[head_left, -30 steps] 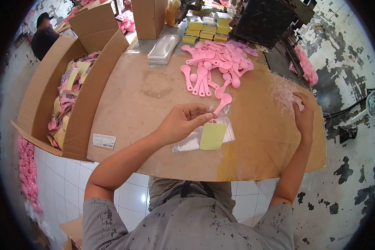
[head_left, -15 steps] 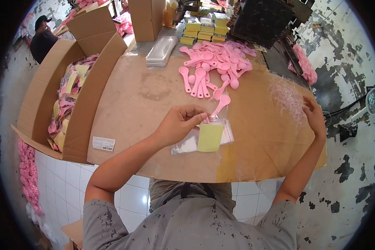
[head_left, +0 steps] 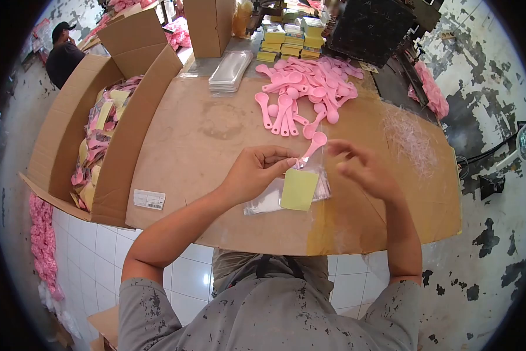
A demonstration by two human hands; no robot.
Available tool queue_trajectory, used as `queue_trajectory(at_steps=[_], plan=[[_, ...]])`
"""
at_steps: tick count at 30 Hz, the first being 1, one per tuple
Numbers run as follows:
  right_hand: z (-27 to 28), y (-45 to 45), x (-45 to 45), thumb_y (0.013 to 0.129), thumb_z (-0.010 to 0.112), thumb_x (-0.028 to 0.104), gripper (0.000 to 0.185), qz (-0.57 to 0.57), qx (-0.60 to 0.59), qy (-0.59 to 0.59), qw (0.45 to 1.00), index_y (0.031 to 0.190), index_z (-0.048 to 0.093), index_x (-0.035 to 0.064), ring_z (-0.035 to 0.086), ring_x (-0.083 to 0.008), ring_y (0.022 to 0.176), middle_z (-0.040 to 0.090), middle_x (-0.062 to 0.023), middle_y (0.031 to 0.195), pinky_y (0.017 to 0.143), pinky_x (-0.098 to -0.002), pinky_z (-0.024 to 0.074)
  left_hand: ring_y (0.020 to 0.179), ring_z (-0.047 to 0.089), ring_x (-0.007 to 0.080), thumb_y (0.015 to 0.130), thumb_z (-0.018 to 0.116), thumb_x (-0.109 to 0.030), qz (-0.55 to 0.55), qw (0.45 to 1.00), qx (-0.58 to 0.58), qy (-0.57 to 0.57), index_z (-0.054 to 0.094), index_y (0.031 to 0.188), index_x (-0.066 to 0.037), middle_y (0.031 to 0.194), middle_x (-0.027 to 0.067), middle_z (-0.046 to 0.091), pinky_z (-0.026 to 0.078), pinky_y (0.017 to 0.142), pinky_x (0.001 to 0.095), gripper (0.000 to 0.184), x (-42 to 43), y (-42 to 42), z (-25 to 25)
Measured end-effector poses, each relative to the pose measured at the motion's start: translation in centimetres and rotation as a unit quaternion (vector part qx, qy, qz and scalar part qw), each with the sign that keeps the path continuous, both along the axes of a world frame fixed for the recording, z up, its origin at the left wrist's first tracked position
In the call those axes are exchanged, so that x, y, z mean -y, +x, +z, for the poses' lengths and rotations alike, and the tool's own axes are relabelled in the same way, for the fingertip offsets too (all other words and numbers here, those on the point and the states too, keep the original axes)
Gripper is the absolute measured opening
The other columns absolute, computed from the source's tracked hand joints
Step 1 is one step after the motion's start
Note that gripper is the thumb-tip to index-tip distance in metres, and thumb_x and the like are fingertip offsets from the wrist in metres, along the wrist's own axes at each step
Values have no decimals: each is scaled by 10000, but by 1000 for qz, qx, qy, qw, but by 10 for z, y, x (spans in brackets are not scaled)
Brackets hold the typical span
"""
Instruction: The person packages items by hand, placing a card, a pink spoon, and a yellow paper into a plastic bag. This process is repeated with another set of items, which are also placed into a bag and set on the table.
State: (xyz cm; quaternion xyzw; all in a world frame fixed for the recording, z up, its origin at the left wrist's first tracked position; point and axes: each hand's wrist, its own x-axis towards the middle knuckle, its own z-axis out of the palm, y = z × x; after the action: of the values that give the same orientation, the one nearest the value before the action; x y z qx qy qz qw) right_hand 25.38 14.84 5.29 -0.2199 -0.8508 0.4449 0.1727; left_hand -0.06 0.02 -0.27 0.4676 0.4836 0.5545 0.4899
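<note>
My left hand (head_left: pixel 260 174) is closed, pinching the top of a clear plastic bag (head_left: pixel 323 182) with thumb and forefinger. A pale yellow-green card (head_left: pixel 299 190) shows at the bag's front. Right by those fingertips, a pink plastic spoon (head_left: pixel 316 142) slants up and away, its handle end at the bag's mouth. Whether the fingers also grip the handle I cannot tell. My right hand (head_left: pixel 365 168), slightly blurred, hovers to the right of the spoon with fingers apart and nothing visible in them. Beyond lies a heap of pink spoons (head_left: pixel 309 82).
An open cardboard box (head_left: pixel 119 131) of packed pink and yellow items stands left. Clear plastic sleeves (head_left: pixel 230 71) and stacked cards (head_left: pixel 292 38) lie at the back. Plastic scraps (head_left: pixel 412 137) sit right, near a black machine (head_left: pixel 371 29). A person (head_left: pixel 64 55) is at far left.
My right hand has swung left from the plastic scraps to beside the spoon. My left hand keeps its pinch on the bag. The whole view has shifted slightly.
</note>
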Motion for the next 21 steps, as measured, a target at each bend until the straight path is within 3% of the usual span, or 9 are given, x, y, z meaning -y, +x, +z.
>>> queue_trajectory(at_steps=[5, 14, 17, 21], plan=[[-30, -36, 12, 979, 725, 73, 287, 44, -103, -231, 966, 1242, 669, -28, 684, -136, 1062, 734, -75, 1126, 893, -289, 550, 971, 730, 142, 1042, 681, -172, 20, 1000, 2, 8, 708, 1257, 49, 1075, 105, 769, 609, 863, 298, 310, 1, -1, -1], [-49, -36, 8, 991, 710, 56, 123, -27, -154, -242, 958, 1095, 739, -4, 668, -104, 908, 739, -42, 1020, 836, -276, 534, 955, 722, 116, 1025, 692, -131, 47, 998, 12, 47, 722, 1258, 30, 1086, 95, 777, 612, 836, 280, 284, -2, -3, -10], [-61, -33, 0, 981, 676, 8, 125, -2, -179, -249, 952, 1079, 754, 9, 647, -100, 919, 734, -34, 1037, 833, -276, 517, 956, 715, 110, 1020, 691, -103, 40, 996, 7, 73, 730, 1244, 29, 1091, 94, 776, 610, 848, 283, 263, -3, -3, -9], [-58, -31, -3, 959, 622, -44, 190, 39, -188, -170, 967, 1080, 761, 2, 638, -114, 979, 723, -57, 1073, 865, -290, 511, 1005, 717, 137, 1018, 664, -49, 16, 997, -35, 73, 726, 1233, 46, 1128, 116, 765, 609, 893, 302, 243, -4, -9, -17]])
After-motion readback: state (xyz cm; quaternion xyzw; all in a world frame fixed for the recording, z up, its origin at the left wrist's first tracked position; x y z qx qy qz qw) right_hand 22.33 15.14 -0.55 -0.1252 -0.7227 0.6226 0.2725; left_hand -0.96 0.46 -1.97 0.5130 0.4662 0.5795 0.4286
